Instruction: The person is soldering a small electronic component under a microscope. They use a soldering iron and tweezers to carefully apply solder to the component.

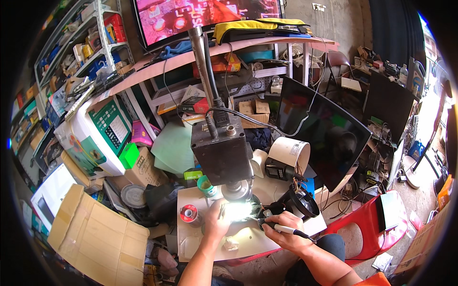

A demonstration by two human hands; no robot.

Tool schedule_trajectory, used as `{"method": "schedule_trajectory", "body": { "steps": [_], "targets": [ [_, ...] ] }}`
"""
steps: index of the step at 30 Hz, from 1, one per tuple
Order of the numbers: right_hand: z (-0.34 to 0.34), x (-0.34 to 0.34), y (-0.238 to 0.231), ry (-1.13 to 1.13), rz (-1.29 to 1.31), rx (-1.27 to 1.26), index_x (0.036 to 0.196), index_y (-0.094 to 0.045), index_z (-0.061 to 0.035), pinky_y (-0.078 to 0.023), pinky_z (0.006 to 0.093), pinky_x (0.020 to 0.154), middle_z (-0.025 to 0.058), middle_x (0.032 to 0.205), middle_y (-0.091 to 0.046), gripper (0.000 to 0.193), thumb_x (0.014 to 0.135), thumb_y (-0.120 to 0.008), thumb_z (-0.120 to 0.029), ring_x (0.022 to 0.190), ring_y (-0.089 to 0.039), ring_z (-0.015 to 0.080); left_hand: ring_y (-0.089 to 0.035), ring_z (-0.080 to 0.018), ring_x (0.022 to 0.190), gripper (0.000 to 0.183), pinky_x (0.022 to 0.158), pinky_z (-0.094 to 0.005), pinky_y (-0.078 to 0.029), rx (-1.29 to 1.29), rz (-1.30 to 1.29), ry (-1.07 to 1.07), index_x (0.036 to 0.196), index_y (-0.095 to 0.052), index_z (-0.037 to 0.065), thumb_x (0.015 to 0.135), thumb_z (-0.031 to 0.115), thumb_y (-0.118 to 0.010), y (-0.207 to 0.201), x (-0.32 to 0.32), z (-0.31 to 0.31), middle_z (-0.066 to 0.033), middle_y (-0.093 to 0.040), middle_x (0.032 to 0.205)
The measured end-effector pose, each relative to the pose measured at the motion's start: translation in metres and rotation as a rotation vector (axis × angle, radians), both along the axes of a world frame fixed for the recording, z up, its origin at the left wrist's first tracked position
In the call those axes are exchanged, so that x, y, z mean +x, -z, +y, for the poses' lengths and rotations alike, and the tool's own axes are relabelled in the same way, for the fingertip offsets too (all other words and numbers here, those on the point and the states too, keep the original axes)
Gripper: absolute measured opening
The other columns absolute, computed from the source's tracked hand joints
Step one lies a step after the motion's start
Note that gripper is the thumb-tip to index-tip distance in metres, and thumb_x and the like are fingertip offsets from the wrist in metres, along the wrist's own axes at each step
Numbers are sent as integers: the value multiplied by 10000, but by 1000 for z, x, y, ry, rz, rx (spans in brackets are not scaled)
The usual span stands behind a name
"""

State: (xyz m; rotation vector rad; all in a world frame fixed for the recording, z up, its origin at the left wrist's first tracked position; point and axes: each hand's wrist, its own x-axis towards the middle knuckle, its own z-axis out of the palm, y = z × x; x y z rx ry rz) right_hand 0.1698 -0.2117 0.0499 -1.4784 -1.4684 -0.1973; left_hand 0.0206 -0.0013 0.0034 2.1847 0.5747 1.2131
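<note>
My right hand (289,234) grips a soldering iron (288,230) with a white handle and dark grip, its cord trailing from the back. The iron's front end points left toward a brightly lit spot beneath a black microscope camera (219,155). Beside that spot, my left hand (214,223) is closed at the edge of the light; glare hides what its fingers hold. A red-rimmed spool of wire (189,214) stands left of this hand, with a green cup (206,186) behind. Nearer me, a small whitish lump (231,244) lies on the pale work board (194,245).
Right of the lit spot sits a black round fan-like part (301,202) with loose wires. A large dark screen (324,128) leans behind it. A cardboard flap (98,236) stands at left, a red stool (369,233) at right. A lit monitor (200,19) shows a pinkish enlarged picture.
</note>
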Motion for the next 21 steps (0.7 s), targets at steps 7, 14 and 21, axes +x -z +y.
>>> {"method": "schedule_trajectory", "body": {
  "steps": [7,14,21],
  "targets": [
    [0,0,-4,-2,1,0,961,-720,-67,-537,368,607,69,845,-693,217,789,-846,-106,697,-657,252,-711,-359,805,193,688,-408,-547,-23,25,-5,1097,-657,49,904,33,-668,-1,0,0,-179,-698,893],
    [0,-1,-8,-5,18,8,971,-716,-60,-538,368,606,75,815,-692,227,791,-845,-109,687,-663,254,-712,-358,822,199,703,-408,-549,-46,13,7,1103,-653,45,904,33,-664,-5,0,-3,-182,-699,903],
    [-1,-3,-9,-6,66,-12,941,-742,-38,-542,383,629,82,879,-716,172,792,-817,-81,696,-658,279,-705,-353,790,180,682,-405,-543,-40,9,8,1083,-651,46,904,34,-666,-4,0,-2,-177,-689,874]
  ]
}}
